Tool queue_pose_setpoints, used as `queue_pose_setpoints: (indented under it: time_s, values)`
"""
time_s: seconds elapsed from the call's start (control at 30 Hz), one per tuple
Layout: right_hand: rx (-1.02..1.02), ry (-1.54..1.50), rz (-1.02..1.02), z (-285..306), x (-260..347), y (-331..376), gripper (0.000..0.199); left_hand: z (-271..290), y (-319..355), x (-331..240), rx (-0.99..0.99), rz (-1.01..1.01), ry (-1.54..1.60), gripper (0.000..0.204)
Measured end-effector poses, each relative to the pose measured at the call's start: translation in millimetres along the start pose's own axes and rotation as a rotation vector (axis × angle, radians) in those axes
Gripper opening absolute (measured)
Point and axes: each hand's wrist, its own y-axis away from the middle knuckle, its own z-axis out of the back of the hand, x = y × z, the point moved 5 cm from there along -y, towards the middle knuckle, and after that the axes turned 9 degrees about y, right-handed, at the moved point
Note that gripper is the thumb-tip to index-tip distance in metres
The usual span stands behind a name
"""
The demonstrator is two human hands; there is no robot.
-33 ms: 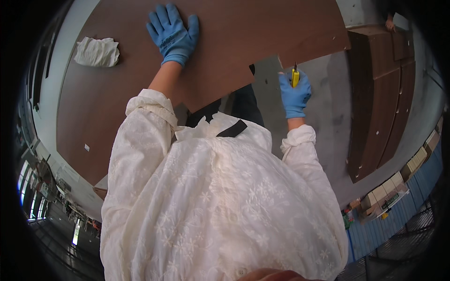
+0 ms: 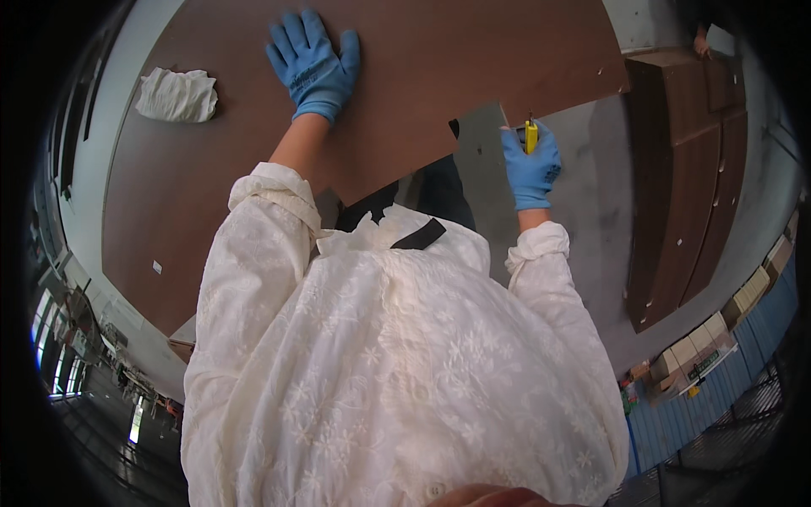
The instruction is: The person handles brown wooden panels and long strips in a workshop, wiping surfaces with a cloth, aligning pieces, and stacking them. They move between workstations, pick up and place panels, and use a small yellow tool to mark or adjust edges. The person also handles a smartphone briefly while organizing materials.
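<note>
My left hand (image 2: 321,74), in a blue glove, lies flat with fingers spread on a large brown board (image 2: 405,76). The fingers of my right hand (image 2: 534,169), gloved the same way, are wrapped round a yellow utility knife (image 2: 530,137). Its blade end points away from me, close by the notched near edge of the board. A crumpled white cloth (image 2: 177,95) rests on the board, left of my left hand.
On the right, several brown panels (image 2: 676,203) are stacked up. A grey surface (image 2: 583,169) shows between them and the board. Another person's hand (image 2: 702,42) is at the far right. Cartons (image 2: 693,342) stand along the blue surface at lower right.
</note>
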Motion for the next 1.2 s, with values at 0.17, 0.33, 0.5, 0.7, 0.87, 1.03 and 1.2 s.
queue_pose_setpoints:
  time_s: [0.17,0.33,0.5,0.7,0.87,1.03,1.2]
  values:
    - [-0.246,0.213,0.416,1.2,38.4,-19.7,0.040,6.0,0.2,-3.5,-0.026,0.030,0.002,0.076]
    - [-0.080,0.257,0.416,0.0,24.1,-18.8,0.037,15.2,-2.8,-8.9,0.054,0.081,-0.031,0.076]
    - [0.012,0.263,0.456,4.7,12.5,-21.3,0.035,15.0,-4.0,-9.1,0.088,0.122,-0.004,0.077]
    - [0.284,0.195,-0.007,34.5,8.1,-33.6,0.031,18.9,-5.2,-9.1,0.136,0.167,0.012,0.077]
    - [0.577,-0.647,-0.374,11.8,91.7,-44.6,0.031,24.0,-6.8,-9.5,0.146,0.173,0.047,0.078]
    - [0.905,-0.974,-0.314,-62.4,222.1,-99.2,0.031,25.6,-8.3,-8.8,0.157,0.178,0.083,0.079]
    - [0.965,-1.229,-0.341,-177.6,341.5,-181.2,0.034,27.6,-10.7,-8.1,0.155,0.195,0.115,0.080]
